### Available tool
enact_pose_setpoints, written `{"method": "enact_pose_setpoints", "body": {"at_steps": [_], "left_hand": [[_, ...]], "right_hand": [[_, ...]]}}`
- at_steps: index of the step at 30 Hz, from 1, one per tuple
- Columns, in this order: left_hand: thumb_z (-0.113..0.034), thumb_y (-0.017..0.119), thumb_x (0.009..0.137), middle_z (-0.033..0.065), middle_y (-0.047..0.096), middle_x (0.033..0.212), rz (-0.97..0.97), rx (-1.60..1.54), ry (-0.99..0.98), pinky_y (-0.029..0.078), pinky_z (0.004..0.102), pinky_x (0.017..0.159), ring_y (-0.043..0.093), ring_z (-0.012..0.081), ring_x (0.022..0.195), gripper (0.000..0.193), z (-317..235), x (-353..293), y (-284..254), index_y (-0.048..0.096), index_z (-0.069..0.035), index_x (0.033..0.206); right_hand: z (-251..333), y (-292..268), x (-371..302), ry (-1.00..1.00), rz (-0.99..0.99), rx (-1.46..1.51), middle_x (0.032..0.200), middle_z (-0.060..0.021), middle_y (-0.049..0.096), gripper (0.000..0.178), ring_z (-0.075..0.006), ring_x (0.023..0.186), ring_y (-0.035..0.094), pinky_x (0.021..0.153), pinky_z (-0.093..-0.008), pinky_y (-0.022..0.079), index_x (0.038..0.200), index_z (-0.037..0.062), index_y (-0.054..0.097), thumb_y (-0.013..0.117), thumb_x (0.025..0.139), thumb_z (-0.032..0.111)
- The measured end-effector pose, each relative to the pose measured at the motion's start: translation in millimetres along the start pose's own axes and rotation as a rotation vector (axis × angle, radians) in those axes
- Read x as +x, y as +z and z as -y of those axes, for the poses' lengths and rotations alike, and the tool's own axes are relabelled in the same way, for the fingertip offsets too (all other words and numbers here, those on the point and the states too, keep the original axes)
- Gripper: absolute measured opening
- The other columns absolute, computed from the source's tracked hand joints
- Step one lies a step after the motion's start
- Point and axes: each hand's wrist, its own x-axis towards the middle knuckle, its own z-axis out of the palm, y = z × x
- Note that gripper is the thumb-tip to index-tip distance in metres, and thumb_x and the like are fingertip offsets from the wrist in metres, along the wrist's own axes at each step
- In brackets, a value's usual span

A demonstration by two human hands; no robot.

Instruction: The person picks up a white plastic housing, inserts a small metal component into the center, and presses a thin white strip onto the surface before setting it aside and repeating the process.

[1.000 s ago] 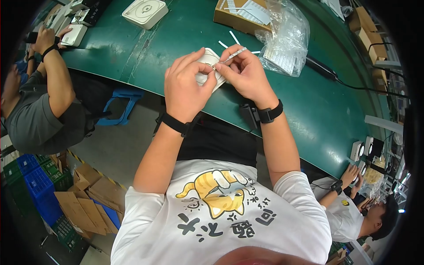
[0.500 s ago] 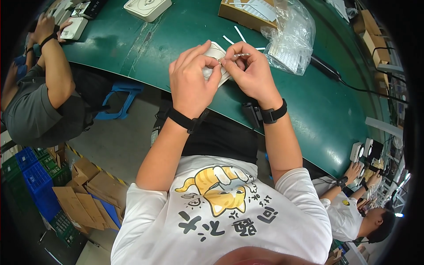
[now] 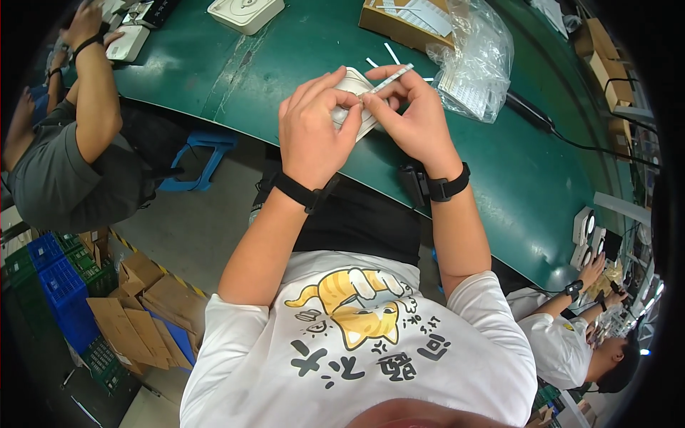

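Note:
Over the bench edge, my left hand (image 3: pixel 318 135) is closed, thumb and forefinger pinched together at the strip's lower end; whatever they hold is too small to name. My right hand (image 3: pixel 421 128) grips a narrow white strip with small markings (image 3: pixel 394 77), which slants up and to the right between its fingers. Fingertips of both hands almost touch. Beneath them lies a white rounded-corner plastic housing (image 3: pixel 351 80), partly covered by the hands. Loose white strips (image 3: pixel 391 53) lie on the bench just beyond my right hand.
On the green bench (image 3: pixel 285 64) are an open cardboard box (image 3: pixel 399 25) with white sheets, a clear plastic bag (image 3: pixel 477 64), a black cabled tool (image 3: pixel 529 110) and another white housing (image 3: pixel 246 14). Co-workers sit left (image 3: pixel 71 164) and right (image 3: pixel 560 349). A blue stool (image 3: pixel 207 160) stands below.
The white strip in my right hand has turned and now shows more of its length, pointing up and right. Both hands stay close together over the housing.

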Motion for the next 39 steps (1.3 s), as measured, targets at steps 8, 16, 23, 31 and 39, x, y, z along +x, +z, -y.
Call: {"method": "enact_pose_setpoints", "body": {"at_steps": [8,16,23,31,39], "left_hand": [[-0.010,0.075,0.106,0.0250,0.064,0.170,0.013,-0.206,-0.179,0.045,0.0542,0.127,0.063,0.0444,0.150,0.026,-22,-24,-8,0.083,-0.005,0.130],[-0.006,0.068,0.108,0.0264,0.064,0.163,0.210,-0.263,0.041,0.044,0.0533,0.130,0.057,0.0466,0.155,0.031,10,20,-19,0.078,-0.002,0.137],[-0.005,0.072,0.106,0.0233,0.065,0.162,0.212,-0.362,-0.069,0.047,0.0502,0.125,0.061,0.0416,0.149,0.027,-12,-8,6,0.080,-0.005,0.132],[-0.005,0.082,0.103,0.0184,0.075,0.152,0.329,-0.357,0.005,0.055,0.0448,0.118,0.071,0.0335,0.139,0.029,6,25,-1,0.083,-0.008,0.132],[-0.003,0.073,0.106,0.0128,0.083,0.136,0.307,-0.500,-0.051,0.058,0.0465,0.111,0.074,0.0349,0.126,0.023,13,22,-1,0.082,-0.005,0.127]], "right_hand": [[6,-13,-4,0.017,0.042,-0.011,0.099,0.0039,0.078,0.024,-0.0050,0.080,0.053,0.075,-0.0231,0.048,0.121,0.0025,0.082,0.091,0.100,0.010],[4,-7,-27,-0.041,-0.067,-0.162,0.102,0.0002,0.082,0.024,-0.0075,0.087,0.069,0.082,-0.0257,0.058,0.121,0.0049,0.082,0.091,0.099,0.008],[9,6,-42,-0.106,-0.228,-0.229,0.109,-0.0063,0.088,0.028,-0.0117,0.092,0.079,0.085,-0.0287,0.063,0.125,0.0046,0.080,0.089,0.099,0.003],[14,16,-50,-0.057,-0.296,-0.347,0.106,-0.0064,0.088,0.037,-0.0106,0.087,0.073,0.082,-0.0288,0.061,0.134,0.0036,0.076,0.088,0.098,0.002],[12,11,-47,0.057,-0.315,-0.055,0.103,-0.0035,0.086,0.034,-0.0080,0.085,0.068,0.080,-0.0263,0.057,0.130,0.0010,0.076,0.089,0.099,0.004]]}}
